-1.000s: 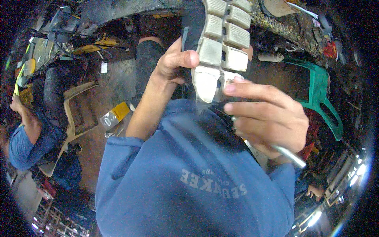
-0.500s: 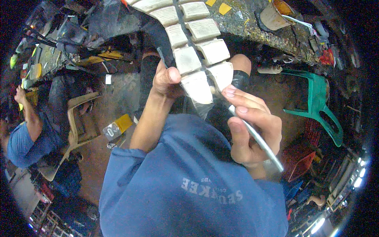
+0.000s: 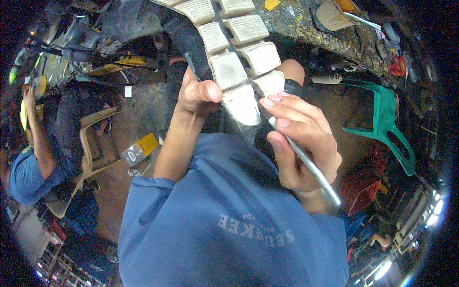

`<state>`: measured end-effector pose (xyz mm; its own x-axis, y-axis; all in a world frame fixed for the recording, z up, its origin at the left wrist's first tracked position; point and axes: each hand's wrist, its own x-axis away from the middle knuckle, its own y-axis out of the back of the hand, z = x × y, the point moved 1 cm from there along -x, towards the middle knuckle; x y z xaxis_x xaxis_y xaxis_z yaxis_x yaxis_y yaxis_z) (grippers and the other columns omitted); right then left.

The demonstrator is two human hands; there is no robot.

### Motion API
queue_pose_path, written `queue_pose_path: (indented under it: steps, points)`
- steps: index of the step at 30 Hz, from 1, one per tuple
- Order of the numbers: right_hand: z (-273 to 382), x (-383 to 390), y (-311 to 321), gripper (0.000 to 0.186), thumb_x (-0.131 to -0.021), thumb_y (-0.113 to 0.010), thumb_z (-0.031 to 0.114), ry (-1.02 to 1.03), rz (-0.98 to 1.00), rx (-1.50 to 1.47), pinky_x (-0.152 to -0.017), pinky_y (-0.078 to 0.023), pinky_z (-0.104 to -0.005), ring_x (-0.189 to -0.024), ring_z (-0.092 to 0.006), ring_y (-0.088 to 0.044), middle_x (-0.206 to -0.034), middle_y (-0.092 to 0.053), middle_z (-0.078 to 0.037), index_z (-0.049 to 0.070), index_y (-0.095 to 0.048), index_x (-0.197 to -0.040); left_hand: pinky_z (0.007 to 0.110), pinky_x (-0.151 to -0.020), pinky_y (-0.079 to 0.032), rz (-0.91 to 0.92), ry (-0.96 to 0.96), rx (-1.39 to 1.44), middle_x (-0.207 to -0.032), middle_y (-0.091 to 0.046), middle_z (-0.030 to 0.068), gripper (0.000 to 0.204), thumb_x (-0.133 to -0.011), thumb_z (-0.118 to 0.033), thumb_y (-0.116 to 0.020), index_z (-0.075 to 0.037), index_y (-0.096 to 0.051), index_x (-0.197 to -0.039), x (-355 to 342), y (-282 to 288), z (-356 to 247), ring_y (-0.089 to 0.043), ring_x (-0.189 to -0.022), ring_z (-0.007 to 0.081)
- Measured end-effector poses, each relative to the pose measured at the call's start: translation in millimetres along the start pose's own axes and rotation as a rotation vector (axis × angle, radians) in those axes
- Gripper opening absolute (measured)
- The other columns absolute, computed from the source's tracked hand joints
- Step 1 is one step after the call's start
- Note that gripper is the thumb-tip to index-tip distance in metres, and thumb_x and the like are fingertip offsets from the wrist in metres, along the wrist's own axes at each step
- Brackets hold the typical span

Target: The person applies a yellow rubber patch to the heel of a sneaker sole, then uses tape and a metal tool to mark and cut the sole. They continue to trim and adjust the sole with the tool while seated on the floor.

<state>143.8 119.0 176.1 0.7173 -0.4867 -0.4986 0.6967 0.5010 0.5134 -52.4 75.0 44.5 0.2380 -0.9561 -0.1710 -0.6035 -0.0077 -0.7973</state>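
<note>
A shoe with a chunky white sole (image 3: pixel 228 70) is held sole up, its end pointing toward me. The sole is split into thick ribbed blocks along a dark middle groove, and clear film hangs from the near end. My left hand (image 3: pixel 198 95) grips the shoe's left side, its thumb on the sole edge and its other fingers hidden underneath. In my right hand (image 3: pixel 306 138) is a slim silver metal rod (image 3: pixel 313 167), pinched between thumb and fingers. Its tip is hidden by my fingers, and the fingertips touch the sole's right edge.
A littered workbench (image 3: pixel 287 33) runs across the far side, with a dirty beige bucket (image 3: pixel 330 18) on it. A green plastic chair (image 3: pixel 380 122) stands right, a beige chair (image 3: pixel 86 143) left. A co-worker (image 3: pixel 40 165) sits far left. A yellow box (image 3: pixel 147 143) lies on the floor.
My right hand has shifted slightly up and left along the sole's edge, still with the rod. The shoe has moved a little. The co-worker's hand has risen.
</note>
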Motion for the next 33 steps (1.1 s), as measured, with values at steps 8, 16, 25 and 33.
queue_pose_path:
  steps: [8,16,25,33]
  points:
    - [-2,0,2,0.024,-0.097,-0.073,0.0,-0.009,-0.01,-0.027,-0.105,-0.055,-0.049,-0.117,-0.04,-0.071,-0.114,-0.077,-0.027,0.0,-0.059,-0.116,0.049,-0.109,-0.055,-0.012,0.002,0.015,-0.144,-0.063,0.0216,0.108,-0.069,-0.031,-0.099,0.007,-0.043,-0.154,1,3,3,-0.067,-0.128,0.0362]
    - [-3,-3,2,0.027,-0.094,-0.075,-0.002,0.021,-0.022,-0.012,-0.101,-0.057,-0.0474,-0.113,-0.0393,-0.073,-0.113,-0.077,-0.026,0.0,-0.061,-0.116,0.048,-0.111,-0.053,-0.009,-0.008,0.036,-0.146,-0.061,0.0206,0.11,-0.068,-0.026,-0.1,0.008,-0.041,-0.155,4,4,3,-0.064,-0.131,0.0354]
    - [-1,-5,4,0.026,-0.095,-0.074,-0.001,0.003,0.001,0.009,-0.102,-0.056,-0.0479,-0.113,-0.0394,-0.073,-0.112,-0.078,-0.026,0.001,-0.06,-0.116,0.048,-0.112,-0.052,-0.031,0.059,0.115,-0.148,-0.06,0.0204,0.113,-0.068,-0.027,-0.102,0.008,-0.04,-0.156,7,-3,-9,-0.063,-0.132,0.0353]
    - [0,-5,4,0.028,-0.093,-0.076,-0.002,0.013,-0.008,0.023,-0.1,-0.058,-0.0479,-0.111,-0.0399,-0.074,-0.112,-0.078,-0.026,0.003,-0.061,-0.117,0.049,-0.112,-0.052,-0.032,0.071,0.128,-0.148,-0.059,0.0214,0.112,-0.069,-0.027,-0.101,0.008,-0.039,-0.156,8,-7,-11,-0.063,-0.133,0.036]
